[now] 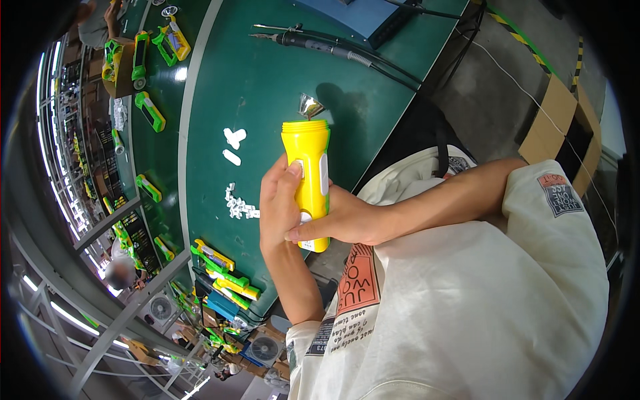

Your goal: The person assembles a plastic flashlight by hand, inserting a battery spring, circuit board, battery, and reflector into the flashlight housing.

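Note:
A yellow flashlight body stands over the green table, its threaded collar uncapped at the upper end. Just above that opening, a shiny cone-shaped reflector hangs tilted, seemingly joined by a thin lead. My left hand is wrapped round the left side of the body, with the thumb near the white switch piece. From the right, my right hand grips the lower part, its thumb across the front near the bottom end. The fingers behind the body are mostly hidden.
Left of the flashlight lie white oval caps and a cluster of small white pieces. A soldering iron lies beyond, near a blue box. Green-yellow flashlights are heaped lower left. A cardboard box stands right.

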### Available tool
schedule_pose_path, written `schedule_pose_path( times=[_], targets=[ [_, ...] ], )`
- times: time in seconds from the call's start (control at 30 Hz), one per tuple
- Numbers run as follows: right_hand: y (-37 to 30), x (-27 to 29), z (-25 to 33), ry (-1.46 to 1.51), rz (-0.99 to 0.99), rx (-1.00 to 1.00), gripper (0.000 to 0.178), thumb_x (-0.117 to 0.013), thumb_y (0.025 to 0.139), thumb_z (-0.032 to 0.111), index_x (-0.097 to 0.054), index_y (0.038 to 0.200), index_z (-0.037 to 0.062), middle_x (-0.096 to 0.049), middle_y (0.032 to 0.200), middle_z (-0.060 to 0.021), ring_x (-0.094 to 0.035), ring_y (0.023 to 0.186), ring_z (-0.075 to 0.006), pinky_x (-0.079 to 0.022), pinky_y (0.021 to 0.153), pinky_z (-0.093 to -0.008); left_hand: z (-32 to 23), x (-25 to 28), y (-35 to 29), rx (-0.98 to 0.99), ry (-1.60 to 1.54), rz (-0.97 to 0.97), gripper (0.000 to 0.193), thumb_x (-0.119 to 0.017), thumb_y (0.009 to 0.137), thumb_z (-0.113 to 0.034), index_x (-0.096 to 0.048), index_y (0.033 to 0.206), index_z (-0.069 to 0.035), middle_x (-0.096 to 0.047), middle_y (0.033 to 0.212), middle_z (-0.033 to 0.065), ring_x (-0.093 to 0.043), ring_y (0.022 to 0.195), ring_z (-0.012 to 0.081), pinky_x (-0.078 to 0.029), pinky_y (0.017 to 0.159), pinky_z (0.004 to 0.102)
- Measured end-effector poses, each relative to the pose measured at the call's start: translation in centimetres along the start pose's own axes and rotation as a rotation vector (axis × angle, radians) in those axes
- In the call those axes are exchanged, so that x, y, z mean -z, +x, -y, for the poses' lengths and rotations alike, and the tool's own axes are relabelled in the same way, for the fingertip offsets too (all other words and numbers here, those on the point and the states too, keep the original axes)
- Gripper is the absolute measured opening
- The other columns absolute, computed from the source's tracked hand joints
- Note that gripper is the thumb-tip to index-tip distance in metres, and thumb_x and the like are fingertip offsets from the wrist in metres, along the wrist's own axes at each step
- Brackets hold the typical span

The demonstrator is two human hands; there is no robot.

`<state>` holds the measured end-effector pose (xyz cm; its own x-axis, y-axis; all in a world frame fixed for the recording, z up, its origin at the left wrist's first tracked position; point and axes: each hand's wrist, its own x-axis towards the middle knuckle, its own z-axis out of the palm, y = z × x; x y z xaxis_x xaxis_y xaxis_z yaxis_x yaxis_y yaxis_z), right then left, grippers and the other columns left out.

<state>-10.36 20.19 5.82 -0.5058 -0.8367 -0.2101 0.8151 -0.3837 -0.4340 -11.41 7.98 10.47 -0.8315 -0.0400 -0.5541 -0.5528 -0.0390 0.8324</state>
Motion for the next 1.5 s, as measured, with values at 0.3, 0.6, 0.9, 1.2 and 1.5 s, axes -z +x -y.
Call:
schedule_pose_path(
  times=[0.3, 0.6, 0.9, 1.2, 1.5],
  targets=[
    [-0.3, 0.3, 0.6, -0.041, 0.042, -0.031, 0.059, -0.075, 0.076, 0.012, -0.043, 0.125, 0.0031, -0.055, 0.109, -0.0062, -0.056, 0.105, -0.0156, -0.048, 0.085, -0.0317, 0.3, -0.5, -0.4, -0.093, -0.049, 0.018, 0.030, -0.049, 0.093, -0.021, -0.056, 0.110, 0.003, -0.065, 0.086, 0.0121, -0.064, 0.073, 0.0169, -0.051, 0.067, 0.0275],
    [-0.3, 1.0, 1.0, -0.231, 0.021, -0.160, 0.056, -0.070, 0.072, 0.002, -0.043, 0.120, 0.0019, -0.060, 0.095, -0.0079, -0.061, 0.091, -0.0166, -0.050, 0.078, -0.0309, 1.6, -0.7, -1.2, -0.140, -0.247, -0.117, 0.029, -0.050, 0.093, -0.017, -0.056, 0.113, 0.003, -0.066, 0.090, 0.0119, -0.065, 0.075, 0.0161, -0.052, 0.064, 0.0259],
    [-0.4, 2.6, 6.4, -1.178, 0.018, -0.135, 0.050, -0.070, 0.067, 0.012, -0.051, 0.111, -0.0046, -0.064, 0.096, -0.0232, -0.062, 0.093, -0.0373, -0.048, 0.080, -0.0392, 0.2, 3.4, -5.0, -0.745, 0.954, -0.618, 0.057, -0.079, 0.069, -0.022, -0.059, 0.120, -0.007, -0.061, 0.118, 0.0123, -0.058, 0.104, 0.0273, -0.044, 0.091, 0.0386],
    [0.9, 1.0, 9.9, -1.365, 0.346, -0.312, 0.050, -0.071, 0.070, 0.017, -0.054, 0.114, -0.0006, -0.065, 0.095, -0.0187, -0.063, 0.088, -0.0300, -0.048, 0.078, -0.0360, -4.0, 4.2, -7.1, -0.444, 1.241, 0.067, 0.049, -0.072, 0.073, -0.017, -0.058, 0.120, -0.011, -0.058, 0.115, 0.0097, -0.054, 0.109, 0.0283, -0.043, 0.092, 0.0407],
    [2.9, 5.3, 10.0, -0.978, -0.312, 0.315, 0.035, -0.065, 0.081, -0.001, -0.054, 0.113, -0.0002, -0.064, 0.096, -0.0110, -0.061, 0.080, -0.0108, -0.049, 0.064, -0.0223, -4.6, 17.8, -2.9, -0.325, 0.596, -0.371, 0.032, -0.067, 0.082, -0.019, -0.059, 0.107, 0.000, -0.064, 0.087, 0.0097, -0.063, 0.076, 0.0187, -0.049, 0.071, 0.0314]
  ],
)
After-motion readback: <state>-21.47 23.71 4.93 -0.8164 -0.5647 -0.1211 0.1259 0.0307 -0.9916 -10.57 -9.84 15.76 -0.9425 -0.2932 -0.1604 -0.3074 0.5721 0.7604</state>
